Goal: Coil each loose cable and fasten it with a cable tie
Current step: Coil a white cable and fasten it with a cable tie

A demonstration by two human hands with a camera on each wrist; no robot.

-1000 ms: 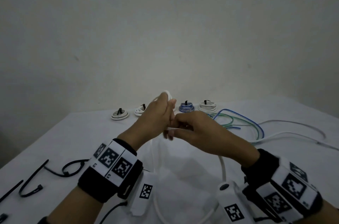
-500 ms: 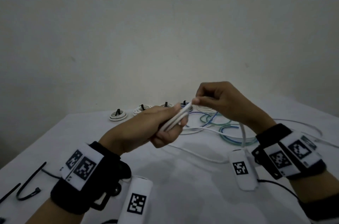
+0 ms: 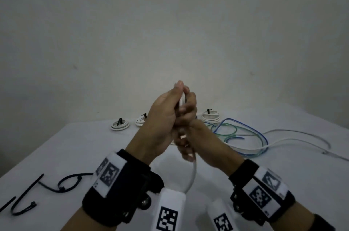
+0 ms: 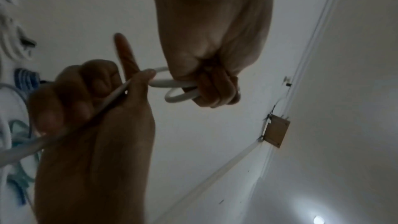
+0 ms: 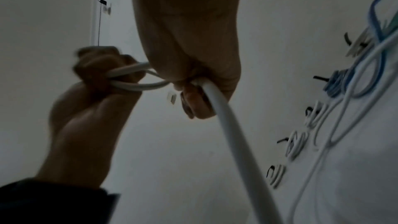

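Observation:
Both hands are raised together above the white table (image 3: 79,157). My left hand (image 3: 164,117) grips a small bundle of white cable loops (image 4: 178,97), with its fingers (image 4: 217,91) curled round them. My right hand (image 3: 190,125) presses against it and holds the same white cable (image 5: 226,134), which runs through its curled fingers (image 5: 193,101). The free length of cable (image 3: 193,174) hangs down from the hands toward me. In the right wrist view my left hand (image 5: 96,77) clutches the loops (image 5: 137,86).
Tied coils (image 3: 120,125) (image 3: 140,120) (image 3: 210,116) line the table's far edge. Loose blue and green cables (image 3: 245,130) and a loose white cable (image 3: 294,132) lie at the right. Black cable ties (image 3: 64,183) (image 3: 20,206) lie at the near left.
My right hand, held out to the right half a second ago, has come back against the left hand with the cable. Both hands now sit higher and upright.

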